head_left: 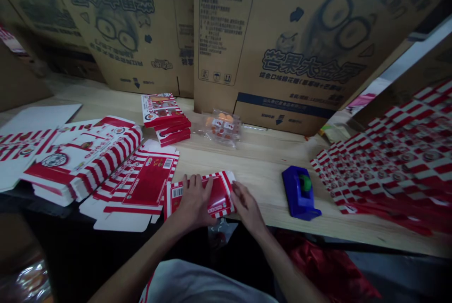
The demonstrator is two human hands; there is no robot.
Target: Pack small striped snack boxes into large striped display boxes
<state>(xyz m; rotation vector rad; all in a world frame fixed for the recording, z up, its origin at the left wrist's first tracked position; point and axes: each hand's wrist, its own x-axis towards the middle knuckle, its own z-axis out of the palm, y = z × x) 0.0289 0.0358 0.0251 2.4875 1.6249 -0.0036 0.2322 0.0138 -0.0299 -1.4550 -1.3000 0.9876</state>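
A red-and-white striped carton [221, 194] lies at the near edge of the wooden table [261, 161]. My left hand [193, 201] rests flat on its top with fingers stretched out. At the carton's right end is my right hand [247, 206], its fingers curled against that edge. Whether they grip it I cannot make out.
Flat striped carton blanks [137, 185] and a stack [81, 159] lie to the left. More folded cartons [395, 161] are piled right. A blue tape dispenser [300, 192] sits right of my hands. A clear bag [221, 126] and small red boxes [165, 117] lie farther back, before large cardboard boxes [282, 34].
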